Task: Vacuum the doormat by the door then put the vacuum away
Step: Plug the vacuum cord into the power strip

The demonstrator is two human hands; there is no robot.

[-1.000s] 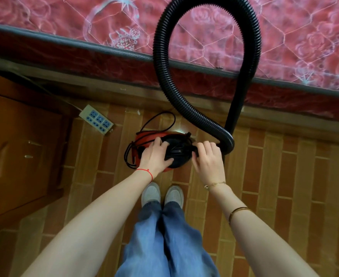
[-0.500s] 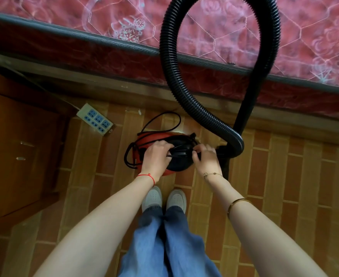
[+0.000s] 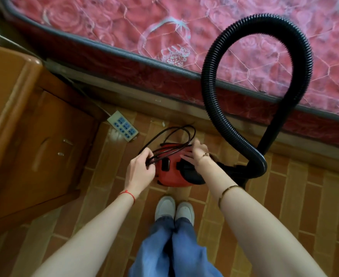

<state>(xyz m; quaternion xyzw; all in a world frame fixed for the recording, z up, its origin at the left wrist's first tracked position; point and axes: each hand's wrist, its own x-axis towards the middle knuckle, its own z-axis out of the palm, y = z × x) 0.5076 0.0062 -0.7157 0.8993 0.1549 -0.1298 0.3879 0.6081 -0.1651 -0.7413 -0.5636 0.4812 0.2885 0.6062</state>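
A small red and black vacuum (image 3: 169,173) sits on the brick-patterned floor just ahead of my white shoes. Its black ribbed hose (image 3: 210,82) loops up in front of the mattress and comes back down to the body on the right. Several loops of black power cord (image 3: 172,136) lie over the top of the vacuum. My left hand (image 3: 139,169) grips the loops at their left end. My right hand (image 3: 197,151) reaches over the vacuum's top and touches the cord at its right end. No doormat is in view.
A red quilted mattress (image 3: 124,27) on a bed frame runs across the far side. A wooden cabinet (image 3: 25,136) stands at the left. A white power strip (image 3: 122,127) lies on the floor between cabinet and vacuum. Tiled floor (image 3: 304,196) extends to the right.
Both hands left the vacuum's black handle. The left hand now holds the gathered cord loops and the right hand moved up to the cord. The view rose and shifted left.
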